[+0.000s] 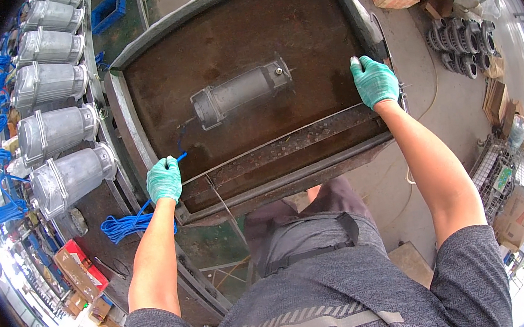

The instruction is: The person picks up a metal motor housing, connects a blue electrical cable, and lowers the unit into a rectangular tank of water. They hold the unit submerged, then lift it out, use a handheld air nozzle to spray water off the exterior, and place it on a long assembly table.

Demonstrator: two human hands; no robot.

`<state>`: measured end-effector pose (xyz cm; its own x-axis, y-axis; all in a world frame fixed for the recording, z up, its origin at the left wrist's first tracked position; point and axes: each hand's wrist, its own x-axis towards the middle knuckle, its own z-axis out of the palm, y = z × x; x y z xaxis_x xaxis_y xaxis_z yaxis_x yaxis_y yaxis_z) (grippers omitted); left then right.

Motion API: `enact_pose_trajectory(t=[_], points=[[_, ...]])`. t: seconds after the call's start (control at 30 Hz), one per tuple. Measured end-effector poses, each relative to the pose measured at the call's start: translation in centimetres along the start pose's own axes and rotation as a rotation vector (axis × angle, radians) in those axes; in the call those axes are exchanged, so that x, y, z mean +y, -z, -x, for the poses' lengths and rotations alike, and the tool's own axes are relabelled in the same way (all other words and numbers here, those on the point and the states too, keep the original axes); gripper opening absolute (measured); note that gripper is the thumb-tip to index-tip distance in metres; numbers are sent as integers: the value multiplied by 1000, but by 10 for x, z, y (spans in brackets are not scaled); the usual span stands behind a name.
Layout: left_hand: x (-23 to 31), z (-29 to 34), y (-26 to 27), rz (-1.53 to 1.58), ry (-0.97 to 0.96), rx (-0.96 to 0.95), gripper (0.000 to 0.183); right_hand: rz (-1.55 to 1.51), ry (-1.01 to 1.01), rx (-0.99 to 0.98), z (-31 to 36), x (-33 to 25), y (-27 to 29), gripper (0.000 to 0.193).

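While standing over the big tank [130, 117], spread across the centre and upper middle of the frame, best to lean evenly without loading the rim. Inside, along the near side, a rusty crossbar [292, 144] slanting from lower left toward the right: likely a snag for loose cord, so worth watching. Just above centre, lying aslant in the brown, apparently liquid-filled basin, the grey metal unit [238, 94], shaft toward the right. Untouched by either hand; probably heavy, so better never dragged by a cord. Right of centre, the right hand [375, 83], green-gloved, bunched narrow over the tank's right side; cannot tell whether closed on anything. Left of centre, the left hand [164, 180], likewise gloved, fingertips pinched together. At lower left, beside the forearm, the blue coil [126, 227], best left slack and untangled. Smallest, within that left-hand pinch, the blue cable [182, 156]: grip lightly, avoiding kinks or sharp tugs against the metal edge.
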<state>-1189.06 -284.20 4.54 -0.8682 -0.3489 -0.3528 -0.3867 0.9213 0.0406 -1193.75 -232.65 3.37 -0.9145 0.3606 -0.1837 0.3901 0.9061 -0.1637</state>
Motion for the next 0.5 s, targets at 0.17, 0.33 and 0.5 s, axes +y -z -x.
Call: enact_pose_trajectory(t=[0.17, 0.33, 0.5], points=[[-2, 0, -2, -5, -21, 19, 39, 16, 8, 3, 0, 0, -1, 47], [-4, -1, -3, -20, -9, 11, 39, 4, -3, -5, 1, -2, 1, 48], [-1, 1, 0, -7, -32, 26, 40, 18, -11, -13, 1, -1, 1, 48]])
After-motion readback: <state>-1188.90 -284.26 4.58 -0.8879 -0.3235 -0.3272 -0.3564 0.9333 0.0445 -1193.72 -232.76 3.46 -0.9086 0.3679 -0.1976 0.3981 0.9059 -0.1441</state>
